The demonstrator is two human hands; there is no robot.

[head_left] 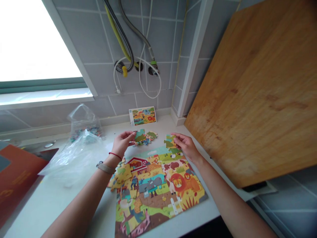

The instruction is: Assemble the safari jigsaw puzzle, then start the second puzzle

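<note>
A partly joined jigsaw puzzle (pixel 160 198) with lions, a hippo and a red barn lies on the white counter. My left hand (pixel 122 142) pinches a green and light-blue puzzle piece (pixel 140 135) above the puzzle's far left side. Behind that piece is a small pile of loose pieces (pixel 151 135). Over the far right edge, my right hand (pixel 186 144) grips another green and yellow piece (pixel 169 141) between thumb and fingers. More loose pieces (pixel 122 173) are heaped on the puzzle's left side, near my left wrist.
A picture card (pixel 143 116) leans against the tiled wall. Clear plastic bags (pixel 79 148), one with colourful contents, lie left beside an orange-red box (pixel 19 185). A large wooden board (pixel 260 92) stands at right. Hoses (pixel 126 49) hang above.
</note>
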